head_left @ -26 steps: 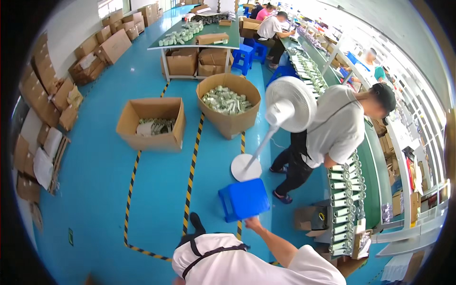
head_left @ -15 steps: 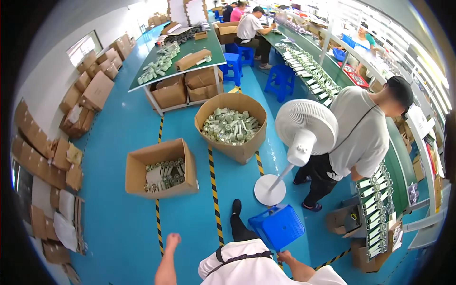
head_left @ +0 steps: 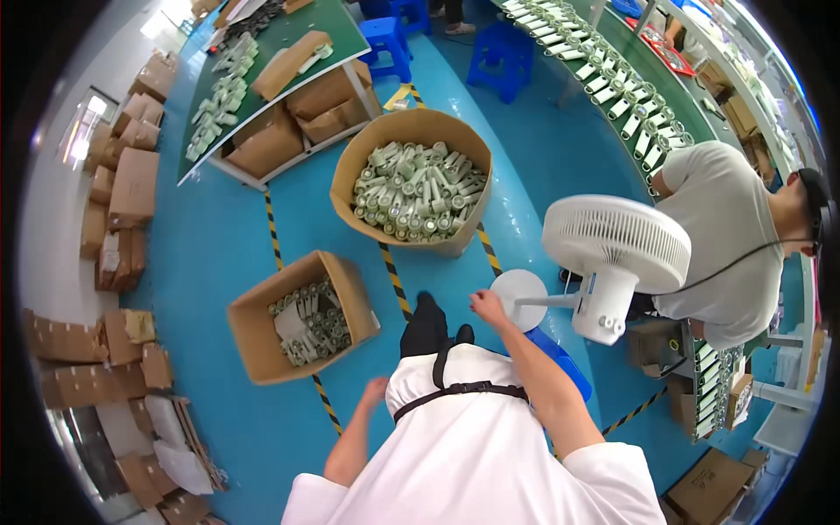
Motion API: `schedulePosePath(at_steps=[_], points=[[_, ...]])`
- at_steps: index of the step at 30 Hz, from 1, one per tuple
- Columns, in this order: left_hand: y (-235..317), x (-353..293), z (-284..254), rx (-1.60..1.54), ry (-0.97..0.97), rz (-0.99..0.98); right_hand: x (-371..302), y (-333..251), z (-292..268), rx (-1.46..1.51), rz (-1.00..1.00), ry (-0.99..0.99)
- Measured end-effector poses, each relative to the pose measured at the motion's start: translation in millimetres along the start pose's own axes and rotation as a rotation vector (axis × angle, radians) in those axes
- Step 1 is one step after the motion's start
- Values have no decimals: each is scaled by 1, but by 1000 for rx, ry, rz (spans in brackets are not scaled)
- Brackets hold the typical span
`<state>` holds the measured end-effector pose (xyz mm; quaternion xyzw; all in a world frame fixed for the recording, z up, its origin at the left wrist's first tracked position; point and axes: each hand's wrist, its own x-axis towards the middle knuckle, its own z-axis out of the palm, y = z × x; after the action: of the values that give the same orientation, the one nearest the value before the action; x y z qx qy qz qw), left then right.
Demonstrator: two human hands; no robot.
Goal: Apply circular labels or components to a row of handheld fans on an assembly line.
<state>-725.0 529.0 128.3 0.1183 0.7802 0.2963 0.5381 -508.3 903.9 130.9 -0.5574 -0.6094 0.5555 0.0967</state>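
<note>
My right hand [head_left: 487,306] is held out in front of me, fingers curled in and nothing visible in them. It appears above the floor beside the round white base [head_left: 520,299] of a standing fan [head_left: 616,247]. Low at my left side hangs my left hand [head_left: 376,391], blurred, its fingers hard to make out. A blue plastic stool [head_left: 564,366] shows partly behind my right forearm. Ahead stands a large open carton [head_left: 348,179] full of pale green and white handheld parts. A smaller open carton [head_left: 254,346] to the left holds similar parts and a white sheet.
At right, a co-worker [head_left: 722,236] in a light shirt stands by a green bench [head_left: 678,109] lined with rows of parts. Another green table [head_left: 276,57] is at the far left, with boxes beneath. Stacked cartons [head_left: 131,192] line the left wall. Striped tape [head_left: 395,282] marks the blue floor.
I have moved forward, closer to the cartons and fan. My right hand has left the blue stool and swung forward; my left hand has dropped back toward my side. The co-worker has turned and bent.
</note>
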Motion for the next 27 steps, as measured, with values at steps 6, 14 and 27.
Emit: schedulePosePath(at_steps=[6,14,27], points=[[70,45,-10,-26,-3,-97,91,-77,5,-41,117,-129],[153,245,-72,-579,56,-69,216,-151,-83,-311,137,37],[271,263,-52,-241,108,295,289,-106,-239,-522,317,93]])
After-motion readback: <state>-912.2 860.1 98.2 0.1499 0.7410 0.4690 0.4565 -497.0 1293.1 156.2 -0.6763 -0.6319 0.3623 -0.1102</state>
